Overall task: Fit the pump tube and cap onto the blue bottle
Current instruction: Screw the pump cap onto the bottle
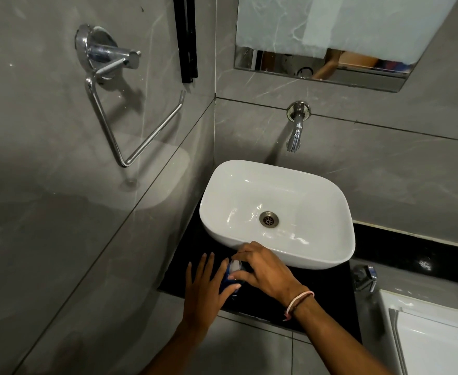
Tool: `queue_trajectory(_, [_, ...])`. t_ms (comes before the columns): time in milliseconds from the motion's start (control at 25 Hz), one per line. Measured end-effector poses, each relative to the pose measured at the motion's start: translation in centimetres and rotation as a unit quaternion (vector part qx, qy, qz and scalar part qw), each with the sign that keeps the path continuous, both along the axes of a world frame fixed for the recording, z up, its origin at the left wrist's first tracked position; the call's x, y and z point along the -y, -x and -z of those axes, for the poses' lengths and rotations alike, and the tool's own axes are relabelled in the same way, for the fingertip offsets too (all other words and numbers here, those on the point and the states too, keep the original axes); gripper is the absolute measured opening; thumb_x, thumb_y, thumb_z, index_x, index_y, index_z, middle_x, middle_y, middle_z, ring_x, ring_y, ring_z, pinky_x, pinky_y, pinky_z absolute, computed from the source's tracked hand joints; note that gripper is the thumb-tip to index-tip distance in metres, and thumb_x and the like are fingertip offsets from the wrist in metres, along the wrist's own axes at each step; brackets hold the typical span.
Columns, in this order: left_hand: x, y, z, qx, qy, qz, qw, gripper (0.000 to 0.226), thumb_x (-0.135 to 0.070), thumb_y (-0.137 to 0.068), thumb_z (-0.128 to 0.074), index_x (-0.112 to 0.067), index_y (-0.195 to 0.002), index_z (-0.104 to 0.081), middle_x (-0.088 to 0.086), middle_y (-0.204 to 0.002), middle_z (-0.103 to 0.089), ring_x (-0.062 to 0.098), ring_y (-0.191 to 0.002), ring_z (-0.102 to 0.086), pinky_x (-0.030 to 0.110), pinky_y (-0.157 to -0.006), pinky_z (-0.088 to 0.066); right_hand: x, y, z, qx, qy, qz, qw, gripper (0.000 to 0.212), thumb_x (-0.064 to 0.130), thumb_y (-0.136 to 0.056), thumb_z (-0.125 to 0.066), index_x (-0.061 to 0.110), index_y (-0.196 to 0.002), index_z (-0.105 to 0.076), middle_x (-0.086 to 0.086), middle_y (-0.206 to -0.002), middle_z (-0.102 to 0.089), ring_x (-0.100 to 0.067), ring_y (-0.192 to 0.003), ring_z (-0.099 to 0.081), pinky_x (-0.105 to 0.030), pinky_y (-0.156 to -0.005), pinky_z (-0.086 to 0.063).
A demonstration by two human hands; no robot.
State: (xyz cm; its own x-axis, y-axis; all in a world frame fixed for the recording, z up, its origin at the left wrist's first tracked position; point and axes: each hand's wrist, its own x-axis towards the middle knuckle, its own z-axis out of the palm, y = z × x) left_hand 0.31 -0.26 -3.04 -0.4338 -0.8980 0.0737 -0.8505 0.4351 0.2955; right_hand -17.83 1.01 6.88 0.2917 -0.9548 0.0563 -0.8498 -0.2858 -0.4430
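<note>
While the right hand [265, 272] pinched the pale cap [235, 266] between thumb and fingertips, its grip was narrow and curled over the top of the blue bottle [225, 280]. The cap sat at the bottle's mouth; whether it was fully seated could not be told, and the pump tube was hidden from sight. A pink band and a dark one circled the right wrist [299, 301]. The left hand [205, 288] steadied the bottle from the side, its thumb pressed against the blue body and its fingers spread out straight, so that its grip was wide and only partly closed on the bottle. The bottle stood on the black desk [263, 307], just in front of the near left corner of the white basin [276, 212] and close beside its outer wall. The right fingers reached almost to the basin's rim.

Farther out, a round metal drain [268, 219] lay in the middle of the basin. A chrome tap [295, 131] came out of the grey tiled wall above the basin's far edge. A mirror [328, 66] hung higher on that wall. On the left wall a chrome towel ring [130, 123] hung from a round mount. At the lower right stood a white fixture [433, 342] with a chrome valve [366, 277] near it.
</note>
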Motion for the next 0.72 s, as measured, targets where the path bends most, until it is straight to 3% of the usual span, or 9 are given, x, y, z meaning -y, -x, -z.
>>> queue_trajectory(160, [0.1,0.1,0.2,0.001,-0.003,0.000,1.000,0.071,-0.074,-0.087,-0.031,-0.027,-0.131,-0.059,0.012,-0.135,-0.062,0.033,-0.130,-0.055,0.059,-0.104,-0.045,-0.2,-0.1,0.3,0.007,0.018,0.010,1.000,0.040,0.051,-0.087,-0.068,0.023,-0.116,-0.070,0.003,-0.110,-0.069,-0.015,-0.103,-0.059,-0.021,-0.083,-0.044])
queue_trajectory(320, [0.0,-0.1,0.5,-0.005,-0.001,0.002,1.000,0.071,-0.074,-0.087,-0.032,-0.027,-0.134,-0.057,0.011,-0.135,-0.063,0.032,-0.130,-0.055,0.059,-0.104,-0.044,-0.7,-0.1,0.4,0.023,-0.004,0.032,0.999,0.055,0.056,-0.086,-0.067,0.026,-0.131,-0.062,0.006,-0.123,-0.067,-0.012,-0.113,-0.059,-0.023,-0.093,-0.049])
queue_trajectory(440, [0.0,-0.2,0.5,-0.020,-0.011,0.008,1.000,0.077,-0.075,-0.086,-0.036,-0.027,-0.145,-0.044,0.008,-0.142,-0.058,0.031,-0.135,-0.049,0.060,-0.108,-0.040,-1.8,0.6,0.8,0.134,-0.053,0.099,0.985,0.065,0.059,-0.080,-0.071,0.034,-0.138,-0.054,0.013,-0.126,-0.066,-0.001,-0.114,-0.059,-0.018,-0.097,-0.051])
queue_trajectory(520, [-0.4,-0.2,1.0,-0.098,-0.029,0.000,0.995,0.090,-0.076,-0.082,-0.047,-0.022,-0.152,-0.029,0.006,-0.152,-0.047,0.027,-0.142,-0.039,0.056,-0.114,-0.034,-2.7,1.6,2.0,0.235,-0.072,0.167,0.955,0.052,0.045,-0.085,-0.075,0.031,-0.133,-0.060,0.010,-0.118,-0.069,-0.005,-0.107,-0.065,-0.023,-0.094,-0.056])
queue_trajectory(600, [-0.8,-0.3,1.5,-0.209,-0.109,-0.040,0.971,0.101,-0.067,-0.076,-0.065,-0.019,-0.154,-0.022,0.005,-0.155,-0.041,0.023,-0.142,-0.037,0.044,-0.116,-0.033,-3.3,2.2,3.6,0.311,-0.112,0.256,0.908,0.042,0.027,-0.091,-0.073,0.021,-0.132,-0.062,-0.004,-0.116,-0.071,-0.016,-0.105,-0.070,-0.037,-0.097,-0.058])
queue_trajectory(720, [-1.1,-0.6,1.8,-0.311,-0.194,-0.090,0.926,0.086,-0.037,-0.077,-0.081,-0.017,-0.149,-0.037,0.005,-0.147,-0.051,0.019,-0.135,-0.047,0.030,-0.109,-0.039,-3.5,1.7,5.7,0.393,-0.221,0.341,0.825,0.044,0.008,-0.096,-0.066,0.001,-0.137,-0.054,-0.023,-0.113,-0.069,-0.033,-0.106,-0.069,-0.047,-0.102,-0.055])
